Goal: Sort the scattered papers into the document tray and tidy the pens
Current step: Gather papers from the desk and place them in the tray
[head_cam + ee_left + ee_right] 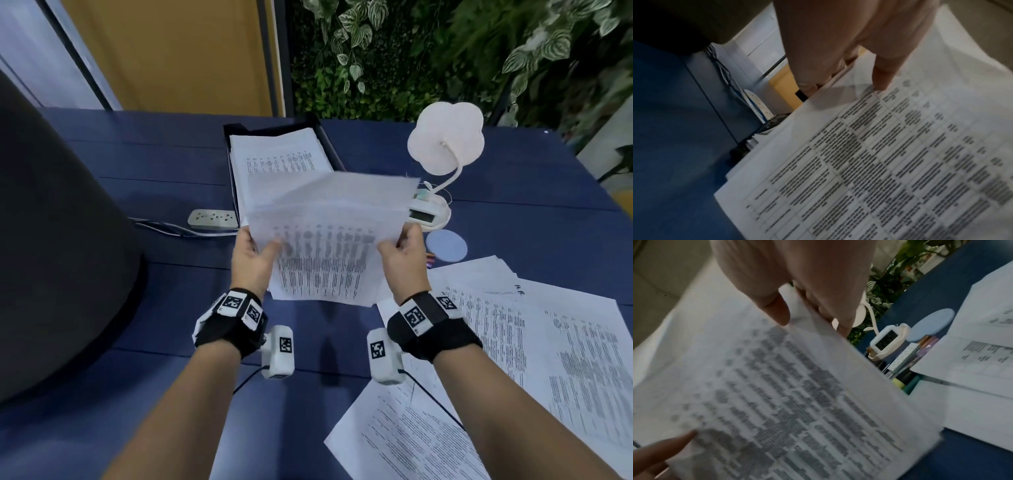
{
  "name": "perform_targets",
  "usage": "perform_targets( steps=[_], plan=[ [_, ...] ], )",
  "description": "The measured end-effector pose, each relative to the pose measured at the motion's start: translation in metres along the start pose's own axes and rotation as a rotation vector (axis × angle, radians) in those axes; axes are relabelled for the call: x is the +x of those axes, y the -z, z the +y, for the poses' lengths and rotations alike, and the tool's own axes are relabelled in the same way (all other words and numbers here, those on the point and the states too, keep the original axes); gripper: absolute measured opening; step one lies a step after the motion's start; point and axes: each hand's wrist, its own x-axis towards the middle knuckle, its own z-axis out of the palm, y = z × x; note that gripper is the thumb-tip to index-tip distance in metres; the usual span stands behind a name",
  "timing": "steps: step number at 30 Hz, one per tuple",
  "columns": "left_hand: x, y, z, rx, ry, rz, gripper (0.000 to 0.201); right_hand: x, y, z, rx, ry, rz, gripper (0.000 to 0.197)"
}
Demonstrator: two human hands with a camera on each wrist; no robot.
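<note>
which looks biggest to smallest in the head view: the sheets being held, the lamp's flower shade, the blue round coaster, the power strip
As they look in the head view:
1. Held sheets, by far the largest, though nearest the camera.
2. Flower shade.
3. Power strip and blue coaster look about alike, so I would not rank them.

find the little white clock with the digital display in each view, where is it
Head: the clock sits right of centre, at the desk lamp's base, just past the right hand.
Left wrist: not in view; the held papers and the left hand fill the picture.
Right wrist: right of centre, beyond the paper's edge.
Shared landmark: the pale blue round disc beside the clock.
</note>
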Motion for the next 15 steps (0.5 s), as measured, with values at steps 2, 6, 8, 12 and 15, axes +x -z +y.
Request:
perform_targets(
  steps=[2,6,8,12,15],
  plan=[
    [0.001,0.004,0.0,-0.021,0.039,-0.004,0.035,0.001,0.004,0.005,-0.02,-0.053,-0.03,0.026],
    [-0.002,-0.006,0.005,-0.062,0.095,-0.083,0.043,-0.002,0.001,0.006,0.007,-0.058,-0.09,0.034],
    [-0.003,-0.013,0.006,-0.076,0.084,-0.094,0.042,-0.002,-0.003,0.006,0.004,-0.044,-0.09,0.036],
    [-0.001,-0.016,0.008,-0.047,0.046,-0.016,0.027,-0.001,0.0,0.007,-0.009,-0.031,-0.048,0.032],
    [-0.002,-0.017,0.008,-0.015,0.039,-0.044,0.023,0.0,0.005,0.009,-0.017,-0.05,-0.11,0.033]
  ],
)
